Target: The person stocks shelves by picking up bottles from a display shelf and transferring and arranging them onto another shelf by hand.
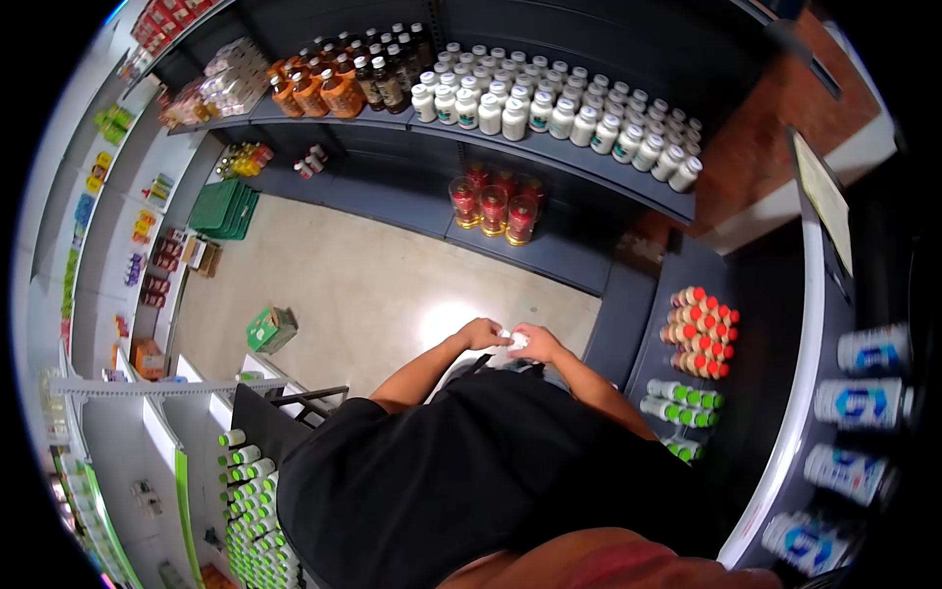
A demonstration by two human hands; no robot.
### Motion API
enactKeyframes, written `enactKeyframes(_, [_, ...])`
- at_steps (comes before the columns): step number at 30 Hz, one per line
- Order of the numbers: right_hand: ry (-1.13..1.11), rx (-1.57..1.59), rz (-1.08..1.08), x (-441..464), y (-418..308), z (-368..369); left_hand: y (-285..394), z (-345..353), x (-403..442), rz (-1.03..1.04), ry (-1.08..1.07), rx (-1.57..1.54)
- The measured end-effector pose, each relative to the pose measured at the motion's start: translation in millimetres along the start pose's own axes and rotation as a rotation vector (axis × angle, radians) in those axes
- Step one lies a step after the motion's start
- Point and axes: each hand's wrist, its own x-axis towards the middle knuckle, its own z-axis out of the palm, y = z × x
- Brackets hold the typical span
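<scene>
In front of my waist, my left hand (482, 335) and my right hand (534, 343) are close together, both with bent fingers. Between them is a small, crumpled-looking white thing (516, 342), pinched from both sides; its kind cannot be made out. Below it, something pale hangs near my lap and is partly hidden by my dark shirt. Beyond my hands lies the pale shiny floor (392, 265).
Ahead, a dark shelf (589, 162) bears rows of white bottles (513, 118) and orange-labelled bottles (340, 93). Red jars (494, 208) stand on the lower shelf. A green box (271, 330) and green crates (225, 208) sit on the floor to the left. Red-capped bottles (699, 332) stand right.
</scene>
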Motion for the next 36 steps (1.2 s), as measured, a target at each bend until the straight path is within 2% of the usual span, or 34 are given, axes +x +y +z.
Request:
enactKeyframes(1, [0.045,-0.054,-0.044,11,-6,-16,12,-11,5,0.023,0.095,0.015])
enactKeyframes(3, [0.193,-0.019,-0.115,32,-17,-44,16,-19,23,0.078,0.310,-0.245])
enactKeyframes(5, [0.271,0.101,-0.129,55,-23,-67,35,-32,32,0.105,0.405,-0.477])
enactKeyframes(6, [0.320,0.213,-0.172,63,-34,-79,49,-43,30,0.099,0.399,-0.532])
enactKeyframes(8, [0.417,0.239,-0.230,80,-62,-110,56,-59,39,0.126,0.397,-0.593])
enactKeyframes(11, [0.512,0.280,-0.349,114,-93,-153,58,-81,69,0.259,0.341,-0.724])
enactKeyframes(12, [0.543,0.292,-0.382,127,-101,-163,61,-92,81,0.220,0.280,-0.730])
enactKeyframes(16, [0.697,0.229,-0.316,178,-119,-201,78,-155,127,0.291,0.304,-0.593])
enactKeyframes(19, [0.820,0.057,-0.203,201,-149,-232,84,-195,168,0.376,0.303,-0.652])
enactKeyframes(21, [0.904,0.017,-0.228,223,-152,-252,87,-217,194,0.399,0.278,-0.680])
enactKeyframes(28, [0.953,0.208,-0.266,281,-163,-302,108,-279,243,0.475,0.289,-0.746])
enactKeyframes(32, [0.988,0.130,-0.294,303,-166,-312,118,-294,259,0.406,0.291,-0.769])
enactKeyframes(36, [0.967,0.073,-0.306,300,-171,-316,124,-296,264,0.445,0.342,-0.871])
